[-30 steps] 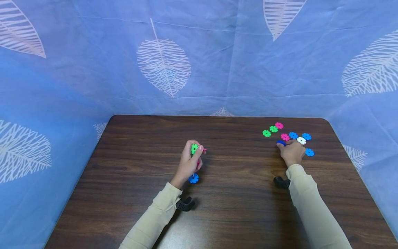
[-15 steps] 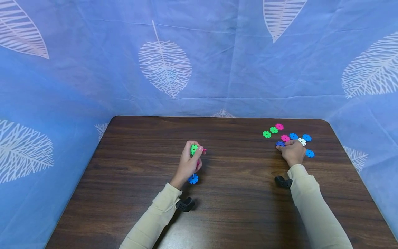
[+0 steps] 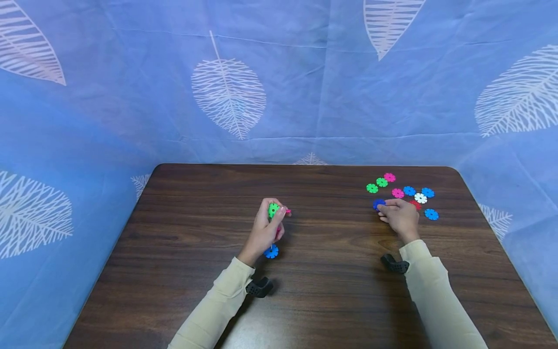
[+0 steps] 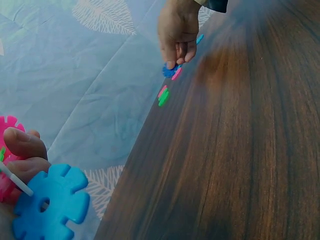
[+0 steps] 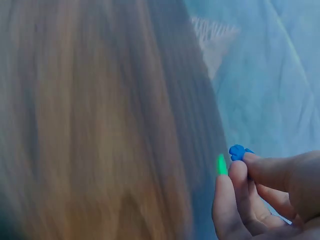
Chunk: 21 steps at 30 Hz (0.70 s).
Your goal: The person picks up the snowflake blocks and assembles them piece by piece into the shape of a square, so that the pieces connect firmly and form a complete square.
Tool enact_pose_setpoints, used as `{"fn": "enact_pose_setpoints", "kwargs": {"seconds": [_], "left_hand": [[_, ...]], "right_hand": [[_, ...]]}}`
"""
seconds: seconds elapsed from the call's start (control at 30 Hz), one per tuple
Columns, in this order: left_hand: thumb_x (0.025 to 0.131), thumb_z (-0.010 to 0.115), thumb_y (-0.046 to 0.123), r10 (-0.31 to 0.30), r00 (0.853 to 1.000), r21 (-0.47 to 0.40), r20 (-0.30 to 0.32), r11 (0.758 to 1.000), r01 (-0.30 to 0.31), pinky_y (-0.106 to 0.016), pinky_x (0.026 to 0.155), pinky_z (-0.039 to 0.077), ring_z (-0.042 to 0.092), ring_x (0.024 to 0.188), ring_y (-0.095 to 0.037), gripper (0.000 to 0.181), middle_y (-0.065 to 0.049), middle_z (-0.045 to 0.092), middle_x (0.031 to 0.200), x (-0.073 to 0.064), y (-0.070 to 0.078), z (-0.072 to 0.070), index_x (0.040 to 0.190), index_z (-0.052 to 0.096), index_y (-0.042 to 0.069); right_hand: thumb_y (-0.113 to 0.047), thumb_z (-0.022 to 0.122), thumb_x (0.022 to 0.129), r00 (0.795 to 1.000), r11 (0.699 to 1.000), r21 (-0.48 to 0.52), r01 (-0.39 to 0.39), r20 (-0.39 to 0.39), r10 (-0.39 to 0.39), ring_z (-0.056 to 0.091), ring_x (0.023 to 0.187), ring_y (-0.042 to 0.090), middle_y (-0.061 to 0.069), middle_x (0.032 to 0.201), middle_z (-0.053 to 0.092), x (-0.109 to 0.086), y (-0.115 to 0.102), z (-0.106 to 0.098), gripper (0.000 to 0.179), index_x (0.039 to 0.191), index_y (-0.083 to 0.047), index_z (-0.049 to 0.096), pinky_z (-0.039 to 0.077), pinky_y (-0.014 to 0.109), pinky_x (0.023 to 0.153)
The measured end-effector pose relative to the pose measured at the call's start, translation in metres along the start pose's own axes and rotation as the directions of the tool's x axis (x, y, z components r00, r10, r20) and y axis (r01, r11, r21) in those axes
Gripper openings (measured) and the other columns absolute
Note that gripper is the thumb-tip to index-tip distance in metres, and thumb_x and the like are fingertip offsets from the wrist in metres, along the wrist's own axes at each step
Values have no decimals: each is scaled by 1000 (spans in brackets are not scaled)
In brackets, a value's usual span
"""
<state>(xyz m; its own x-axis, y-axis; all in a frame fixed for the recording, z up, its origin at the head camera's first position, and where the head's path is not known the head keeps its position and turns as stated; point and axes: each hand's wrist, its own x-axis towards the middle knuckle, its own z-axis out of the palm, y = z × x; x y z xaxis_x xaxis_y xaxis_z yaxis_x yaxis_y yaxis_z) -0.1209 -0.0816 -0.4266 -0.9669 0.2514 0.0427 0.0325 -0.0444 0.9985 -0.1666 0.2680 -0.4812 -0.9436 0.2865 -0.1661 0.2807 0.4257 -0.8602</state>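
Note:
My left hand (image 3: 261,231) grips a cluster of interlocked notched plastic discs over the table's middle. A green disc (image 3: 273,210) shows by the thumb, and a light blue disc (image 3: 271,251) sticks out below the palm. The left wrist view shows that blue disc (image 4: 56,200) joined to a white disc (image 4: 17,181) seen edge-on, with a pink disc (image 4: 12,122) behind the fingers; the hand covers the rest. Over at the right, my right hand (image 3: 403,220) pinches a dark blue notched disc (image 3: 378,204) between thumb and fingers, just left of the loose discs.
Loose discs lie at the table's back right: green (image 3: 372,188), pink (image 3: 397,193), white (image 3: 420,198), red (image 3: 416,205) and several blue, one blue disc (image 3: 431,214) nearest the front. A leaf-patterned blue cloth (image 3: 287,97) hangs behind the dark wooden table (image 3: 174,271).
My right hand has taken up the dark blue disc and shifted left with it, uncovering a red disc. The left hand stays in place with its cluster.

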Motion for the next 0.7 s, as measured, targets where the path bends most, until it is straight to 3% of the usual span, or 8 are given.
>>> {"fn": "enact_pose_setpoints", "kwargs": {"seconds": [0.2, 0.43, 0.7], "left_hand": [[101, 42, 11, 21, 999, -13, 26, 1000, -20, -18, 39, 33, 41, 43, -9, 21, -30, 52, 108, 1, -2, 1, 114, 34, -4], [101, 44, 11, 28, 1000, -15, 13, 999, -28, -18, 39, 32, 40, 42, -9, 20, -16, 55, 99, 1, -2, 1, 112, 35, -3], [100, 44, 10, 33, 999, -17, 43, 999, -32, -17, 39, 33, 40, 42, -9, 20, -32, 53, 105, 1, -6, 3, 112, 35, -4]], "right_hand": [[-18, 56, 96, 990, 993, 90, 80, 111, -90, 64, 69, -1, 0, 86, 67, -18, -17, 19, 40, 123, 12, 53, 57, 20, 67], [-23, 60, 94, 962, 975, 179, 129, 217, -167, 66, 70, 2, 20, 94, 69, -37, -38, 45, 41, 117, 10, 57, 58, 29, 74], [-21, 62, 92, 918, 941, 314, 126, 322, -231, 68, 73, 8, -5, 81, 69, -63, -65, 65, 38, 113, 11, 57, 58, 34, 78]]}}
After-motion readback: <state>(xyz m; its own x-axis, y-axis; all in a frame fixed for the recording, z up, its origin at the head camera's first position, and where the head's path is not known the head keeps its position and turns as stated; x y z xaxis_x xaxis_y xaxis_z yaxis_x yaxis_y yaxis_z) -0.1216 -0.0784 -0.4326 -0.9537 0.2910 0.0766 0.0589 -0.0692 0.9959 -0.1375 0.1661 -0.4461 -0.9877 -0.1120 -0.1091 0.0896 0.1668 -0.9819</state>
